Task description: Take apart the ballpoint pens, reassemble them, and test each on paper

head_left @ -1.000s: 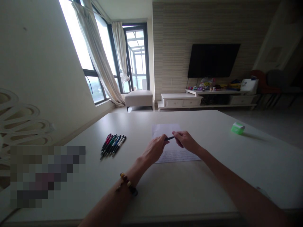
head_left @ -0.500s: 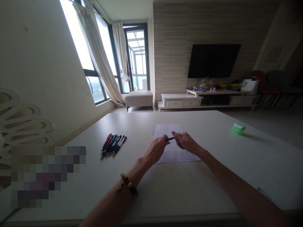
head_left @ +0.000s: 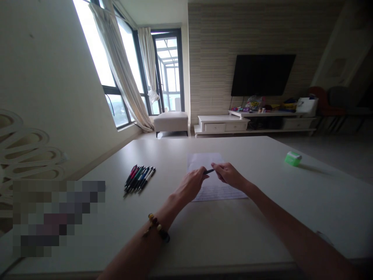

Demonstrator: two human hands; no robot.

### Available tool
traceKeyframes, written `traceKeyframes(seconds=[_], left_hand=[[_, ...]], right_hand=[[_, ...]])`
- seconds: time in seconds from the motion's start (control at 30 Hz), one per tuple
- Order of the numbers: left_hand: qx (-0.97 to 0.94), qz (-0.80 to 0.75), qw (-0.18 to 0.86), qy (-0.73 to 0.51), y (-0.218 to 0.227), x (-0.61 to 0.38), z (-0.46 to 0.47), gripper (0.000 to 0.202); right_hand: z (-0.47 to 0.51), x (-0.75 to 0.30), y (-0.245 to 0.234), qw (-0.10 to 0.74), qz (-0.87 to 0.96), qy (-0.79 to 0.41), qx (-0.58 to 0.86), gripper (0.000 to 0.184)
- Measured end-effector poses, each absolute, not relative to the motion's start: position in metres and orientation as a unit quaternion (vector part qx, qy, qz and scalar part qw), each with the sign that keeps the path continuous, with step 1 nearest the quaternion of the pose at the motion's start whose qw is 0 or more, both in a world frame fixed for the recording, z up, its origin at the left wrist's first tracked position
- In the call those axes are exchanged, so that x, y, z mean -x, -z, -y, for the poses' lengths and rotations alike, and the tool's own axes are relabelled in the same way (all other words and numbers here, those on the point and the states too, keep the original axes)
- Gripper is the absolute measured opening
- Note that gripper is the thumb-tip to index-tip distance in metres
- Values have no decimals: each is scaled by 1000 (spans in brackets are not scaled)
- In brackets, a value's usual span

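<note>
One dark pen (head_left: 209, 171) sits pinched between both hands, just above a sheet of paper (head_left: 217, 193). The left hand (head_left: 190, 184) curls closed around one end, while the right hand (head_left: 229, 175) grasps the other end in its fingertips. (A beaded bracelet (head_left: 157, 227) circles the left wrist.) The thin paper, faintly printed, lies flat on a smooth white table (head_left: 221, 233). Slim pens (head_left: 140, 179) lie side by side to its left, a small green box (head_left: 293, 158) sits well right, and a white cabinet (head_left: 221, 124) stands beyond, below a black television (head_left: 262, 75).
</note>
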State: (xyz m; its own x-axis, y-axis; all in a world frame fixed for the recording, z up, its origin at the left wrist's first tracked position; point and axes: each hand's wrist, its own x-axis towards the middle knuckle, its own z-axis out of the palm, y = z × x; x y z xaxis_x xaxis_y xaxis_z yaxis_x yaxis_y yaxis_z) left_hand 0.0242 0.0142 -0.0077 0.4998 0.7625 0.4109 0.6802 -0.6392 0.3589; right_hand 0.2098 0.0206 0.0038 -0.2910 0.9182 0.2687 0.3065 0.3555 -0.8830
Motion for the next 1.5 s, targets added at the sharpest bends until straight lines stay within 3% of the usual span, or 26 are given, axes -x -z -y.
traceKeyframes(seconds=[0.13, 0.37, 0.43, 0.5, 0.57, 0.7, 0.8, 0.97, 1.1, 1.17, 1.27, 1.37, 1.5], left_hand=[[-865, -418, 69, -268, 8, -24, -14, 20], [-862, -421, 6, -283, 1, -24, -12, 22], [-849, -427, 27, -309, 1, -23, -14, 25], [-833, -438, 55, -333, 4, -21, -18, 25], [-815, -455, 82, -351, 9, -21, -23, 22], [-797, -453, 133, -376, 18, -23, -26, 58], [-813, -400, 168, -389, 19, -26, -23, 70], [-840, -368, 200, -346, 13, -19, -27, 78], [-831, -409, 170, -337, 6, 0, -36, 38], [-845, -423, 143, -294, 7, 9, -40, 35], [-872, -421, 124, -217, 10, 20, -44, 38], [-887, -413, 116, -169, 11, 23, -42, 32], [-874, -465, 52, -133, 5, 15, -30, 32]], right_hand=[[-22, -211, -1, 398, 736, -366, 408, 44], [-22, -202, 2, 438, 718, -307, 445, 49], [-20, -202, 0, 446, 733, -226, 461, 42], [-18, -202, -2, 449, 758, -70, 469, 28], [-15, -201, -3, 422, 781, 77, 453, 29], [-10, -191, 1, 336, 838, 160, 399, 39], [-10, -184, 4, 286, 867, 152, 379, 41], [-18, -194, 5, 262, 869, 97, 409, 38], [-30, -212, 7, 365, 788, -37, 495, 18], [-37, -219, 8, 429, 728, -159, 510, 14], [-46, -224, 4, 498, 633, -376, 459, 38], [-47, -228, -6, 482, 556, -558, 384, 60], [-39, -232, -18, 443, 518, -655, 326, 66]])
